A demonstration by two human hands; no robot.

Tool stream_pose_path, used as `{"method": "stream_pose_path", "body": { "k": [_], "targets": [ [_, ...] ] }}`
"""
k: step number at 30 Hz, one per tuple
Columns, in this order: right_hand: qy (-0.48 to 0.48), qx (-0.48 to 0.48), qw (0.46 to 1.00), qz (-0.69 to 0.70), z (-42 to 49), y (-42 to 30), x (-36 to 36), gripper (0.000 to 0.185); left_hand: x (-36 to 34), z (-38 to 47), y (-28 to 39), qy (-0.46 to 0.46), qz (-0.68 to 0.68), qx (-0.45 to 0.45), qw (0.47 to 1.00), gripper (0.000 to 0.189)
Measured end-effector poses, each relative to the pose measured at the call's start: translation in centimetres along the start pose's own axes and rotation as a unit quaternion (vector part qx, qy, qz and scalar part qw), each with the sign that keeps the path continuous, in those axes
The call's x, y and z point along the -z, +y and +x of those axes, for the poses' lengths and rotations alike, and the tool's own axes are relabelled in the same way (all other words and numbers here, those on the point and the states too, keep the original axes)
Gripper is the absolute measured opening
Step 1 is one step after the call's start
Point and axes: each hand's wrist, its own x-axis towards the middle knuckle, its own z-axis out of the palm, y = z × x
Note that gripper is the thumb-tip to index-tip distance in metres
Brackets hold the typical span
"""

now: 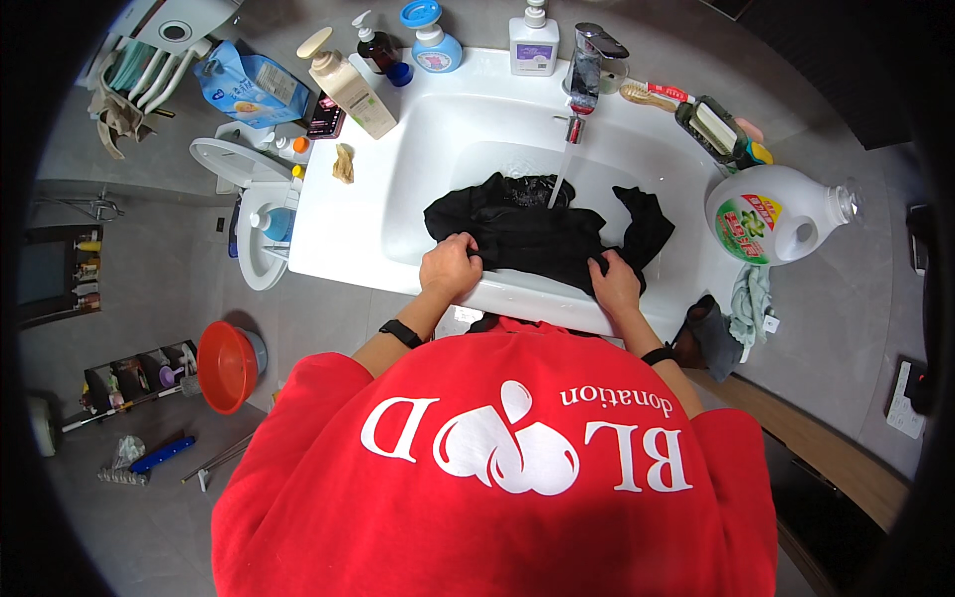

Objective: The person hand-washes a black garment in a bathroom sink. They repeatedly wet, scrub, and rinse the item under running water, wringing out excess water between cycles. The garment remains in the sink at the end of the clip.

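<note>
A black cloth garment (537, 235) lies bunched in the white washbasin (425, 149), its near edge by the front rim. Water runs from the chrome faucet (584, 74) onto the garment's far part, which looks wet. My left hand (451, 267) grips the garment's near left edge, fingers curled into the cloth. At the near right edge, my right hand (616, 282) pinches the fabric between thumb and fingers. One end of the garment trails up to the right inside the basin.
Pump bottles (351, 86) stand along the basin's back left. A large white detergent jug (780, 215) lies at the right edge, near a scrubbing brush (647, 97) and a soap dish (711, 128). Grey-green cloth (750, 306) hangs at the right. A toilet (257, 254) and red tub (226, 367) are left.
</note>
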Motion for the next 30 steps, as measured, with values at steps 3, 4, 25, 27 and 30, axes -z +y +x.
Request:
{"method": "stream_pose_path", "body": {
  "k": [3, 4, 25, 27, 30],
  "targets": [
    [0.002, 0.002, 1.000, 0.000, -0.02, 0.00, 0.00, 0.036, -0.02, -0.01, -0.04, 0.003, -0.001, -0.003, 1.000, 0.021],
    [0.003, 0.003, 1.000, 0.000, -0.01, -0.01, 0.02, 0.036, -0.03, 0.01, -0.06, 0.005, 0.002, -0.002, 1.000, 0.021],
    [0.005, 0.009, 1.000, 0.012, -0.09, 0.01, 0.06, 0.035, -0.41, 0.11, -0.32, 0.018, 0.002, -0.010, 1.000, 0.019],
    [0.003, 0.007, 1.000, 0.012, -0.08, -0.02, 0.10, 0.035, -0.45, 0.11, -0.32, 0.018, -0.002, -0.011, 1.000, 0.019],
    [0.006, 0.006, 1.000, 0.009, -0.07, -0.07, 0.11, 0.035, -0.48, 0.12, -0.36, 0.019, -0.001, -0.012, 1.000, 0.019]
  ]
}}
